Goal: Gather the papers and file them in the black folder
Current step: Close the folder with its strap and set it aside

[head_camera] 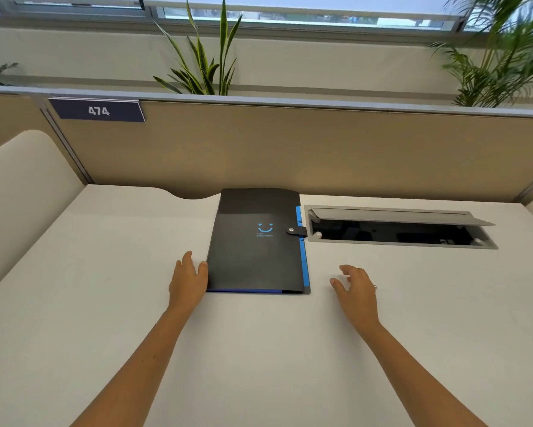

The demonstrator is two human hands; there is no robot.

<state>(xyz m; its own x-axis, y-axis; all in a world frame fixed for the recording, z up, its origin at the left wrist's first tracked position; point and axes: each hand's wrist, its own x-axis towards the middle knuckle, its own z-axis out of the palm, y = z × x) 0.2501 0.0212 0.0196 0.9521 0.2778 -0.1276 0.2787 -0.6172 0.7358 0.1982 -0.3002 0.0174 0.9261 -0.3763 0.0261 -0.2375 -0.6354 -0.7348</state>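
Fingers of left hand (pixel 187 280) seemingly touch closed black folder (pixel 256 241); right hand (pixel 356 289) hovers open, apart.

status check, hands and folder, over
Left hand open, thumb touching black folder edge. Right hand open, empty, off to its side. Folder shut, strap snapped. No loose papers visible.

The folder (pixel 256 241) is black, with a blue smiley mark on its cover and blue tabs along its right edge. The desk (pixel 105 288) is off-white, the partition (pixel 320 149) tan, its number plate (pixel 97 110) navy with white digits.
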